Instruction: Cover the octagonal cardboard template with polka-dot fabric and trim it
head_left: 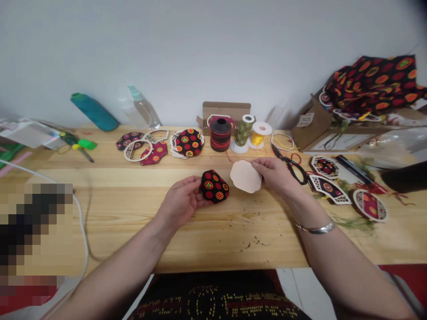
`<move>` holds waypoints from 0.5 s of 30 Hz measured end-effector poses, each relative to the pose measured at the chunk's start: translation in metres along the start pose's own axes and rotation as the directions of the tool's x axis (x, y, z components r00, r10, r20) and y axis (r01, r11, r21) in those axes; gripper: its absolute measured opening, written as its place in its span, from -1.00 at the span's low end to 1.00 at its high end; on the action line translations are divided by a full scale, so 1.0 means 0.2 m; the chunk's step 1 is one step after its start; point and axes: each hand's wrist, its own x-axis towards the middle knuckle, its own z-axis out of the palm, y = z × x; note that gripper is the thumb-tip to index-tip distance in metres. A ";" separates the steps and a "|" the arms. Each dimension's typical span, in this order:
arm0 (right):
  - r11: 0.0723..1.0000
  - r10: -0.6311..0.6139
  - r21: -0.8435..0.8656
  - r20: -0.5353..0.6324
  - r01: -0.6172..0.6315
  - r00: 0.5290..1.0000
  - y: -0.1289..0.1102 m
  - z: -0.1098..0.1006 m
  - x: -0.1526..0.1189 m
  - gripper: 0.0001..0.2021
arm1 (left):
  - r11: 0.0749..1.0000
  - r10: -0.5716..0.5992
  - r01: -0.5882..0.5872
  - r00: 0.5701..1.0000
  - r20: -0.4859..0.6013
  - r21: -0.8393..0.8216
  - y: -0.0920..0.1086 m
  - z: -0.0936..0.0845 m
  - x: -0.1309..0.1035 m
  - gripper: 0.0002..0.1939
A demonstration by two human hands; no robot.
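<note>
Over the middle of the wooden table, my left hand (182,201) grips the left edge of a scalloped piece covered in black fabric with red and orange flowers (214,187). My right hand (271,175) pinches a plain off-white scalloped piece (246,177) by its upper right edge, thumb on top. The two pieces are side by side with a small gap between them. Fingers of both hands are partly hidden behind the pieces.
Behind stand a red-black thread spool (220,134), a green spool (244,131) and a yellow spool (261,134). Black-handled scissors (296,170) lie beside my right hand. Finished ornaments (371,205) are at right, a patterned stack (188,143) at back left.
</note>
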 end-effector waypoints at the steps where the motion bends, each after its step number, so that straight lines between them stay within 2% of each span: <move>1: 1.000 -0.008 -0.011 0.006 0.008 1.000 0.01 0.00 0.00 -0.76 | 0.999 0.023 -0.023 1.000 -0.006 -0.022 0.00 0.00 0.00 -0.81; 7: 0.995 -0.014 -0.098 0.084 0.022 0.996 0.03 0.03 -0.02 -0.76 | 0.945 0.210 -0.237 0.968 -0.140 -0.225 0.04 -0.01 0.01 -0.70; 15: 0.997 0.075 0.010 0.159 -0.078 0.984 0.01 0.04 -0.04 -0.77 | 0.942 0.142 -0.176 0.980 -0.136 -0.285 0.06 0.00 0.00 -0.62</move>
